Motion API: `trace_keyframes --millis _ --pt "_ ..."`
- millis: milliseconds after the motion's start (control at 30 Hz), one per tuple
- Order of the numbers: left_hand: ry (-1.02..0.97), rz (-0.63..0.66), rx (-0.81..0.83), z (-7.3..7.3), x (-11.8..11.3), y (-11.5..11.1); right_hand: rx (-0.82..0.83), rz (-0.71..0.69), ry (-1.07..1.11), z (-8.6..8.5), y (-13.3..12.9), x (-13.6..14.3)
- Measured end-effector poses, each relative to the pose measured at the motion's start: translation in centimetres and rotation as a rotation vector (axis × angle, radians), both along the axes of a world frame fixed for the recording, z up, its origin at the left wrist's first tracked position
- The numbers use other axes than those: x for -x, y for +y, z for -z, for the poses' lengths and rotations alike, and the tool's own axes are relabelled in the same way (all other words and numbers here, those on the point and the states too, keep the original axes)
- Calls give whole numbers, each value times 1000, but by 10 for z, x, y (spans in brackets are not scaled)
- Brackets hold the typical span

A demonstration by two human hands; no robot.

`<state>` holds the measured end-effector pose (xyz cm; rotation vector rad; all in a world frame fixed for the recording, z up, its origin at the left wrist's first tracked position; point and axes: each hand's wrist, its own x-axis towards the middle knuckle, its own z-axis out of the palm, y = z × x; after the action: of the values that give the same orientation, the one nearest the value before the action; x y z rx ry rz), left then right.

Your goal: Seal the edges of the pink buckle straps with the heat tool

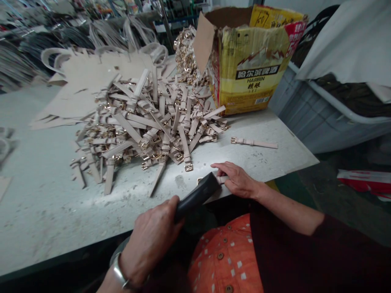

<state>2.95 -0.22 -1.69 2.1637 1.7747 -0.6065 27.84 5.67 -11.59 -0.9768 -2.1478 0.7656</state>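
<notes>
Strap (223, 179) partly hidden, black tool (198, 197) overlapping

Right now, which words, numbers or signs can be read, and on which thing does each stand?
"哈尔滨啤酒": yellow box, front.
"HARBIN": same front, just below.
"5": red corner of the box.
Handwriting on flap: unclear.
Other box print and icons: too small or unclear.

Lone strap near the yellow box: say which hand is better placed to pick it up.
Right, probably: the right hand is nearer the lone strap, though busy at another strap; the left hand is farther and holds a black tool.
</notes>
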Motion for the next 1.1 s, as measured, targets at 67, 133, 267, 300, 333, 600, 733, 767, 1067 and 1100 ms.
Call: trace_keyframes --millis 67,133,267,300,333,600,733,767,1067,1100 --pt "-23 15 -20 3 -8 3 -10 3 -5 0 0 0" --pt "-50 4 -20 3 -9 6 -13 1 -10 0 1 0" --pt "-85 -108 -25 -1 13 8 -9 2 -26 0 2 0" --pt "-90 -147 -29 -2 21 7 -11 -2 -29 1 3 0" --pt "-100 -180 -26 -3 29 6 -12 -8 -31 1 3 0" --pt "-179 -179 39 3 33 8 21 -26 -51 -1 5 -1" --pt "-210 -160 0 8 20 15 86 -2 -262 -16 6 3" --pt "-204 -164 -17 9 20 15 114 17 -327 -20 8 4" --pt "-201 -312 -6 4 48 -10 719 359 466 -16 15 16" --pt "-210 -328 1 4 51 -15 751 397 584 -14 14 18"
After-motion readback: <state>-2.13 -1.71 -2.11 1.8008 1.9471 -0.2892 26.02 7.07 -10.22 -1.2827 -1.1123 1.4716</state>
